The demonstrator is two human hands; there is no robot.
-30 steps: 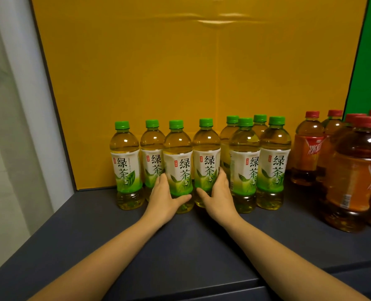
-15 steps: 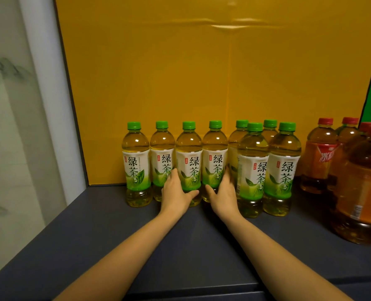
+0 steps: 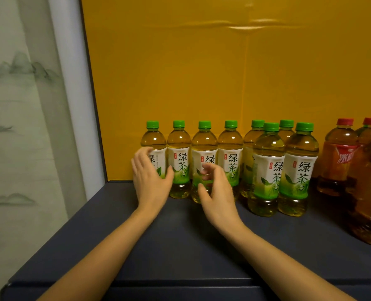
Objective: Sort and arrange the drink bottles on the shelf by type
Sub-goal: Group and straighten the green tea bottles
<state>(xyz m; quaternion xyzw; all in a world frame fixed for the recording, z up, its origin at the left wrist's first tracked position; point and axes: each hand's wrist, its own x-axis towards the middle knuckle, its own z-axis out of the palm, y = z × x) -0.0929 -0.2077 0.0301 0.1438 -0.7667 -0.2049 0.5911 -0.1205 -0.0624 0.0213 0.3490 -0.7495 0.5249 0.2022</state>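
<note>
The left hand (image 3: 151,179) has shifted leftward since half a second ago: it was pressed against the third green-tea bottle (image 3: 204,161) and now lies, fingers spread and loose, against the front of the leftmost green-tea bottle (image 3: 156,140), closed on nothing. The right hand (image 3: 216,190) has come off the bottle it touched and hangs open in front of the third and fourth bottles, fingers curled and blurred; whether it touches either one cannot be told. The two hands are apart from each other.

The green-capped bottles stand upright on the dark shelf (image 3: 180,246) against the yellow back panel (image 3: 201,72), four in a row at the left, four more bunched in two ranks just beside them. The red-capped bottles (image 3: 338,157) stand grouped at the right. The camera view has also swung left, showing more of the painted wall (image 3: 17,127).
</note>
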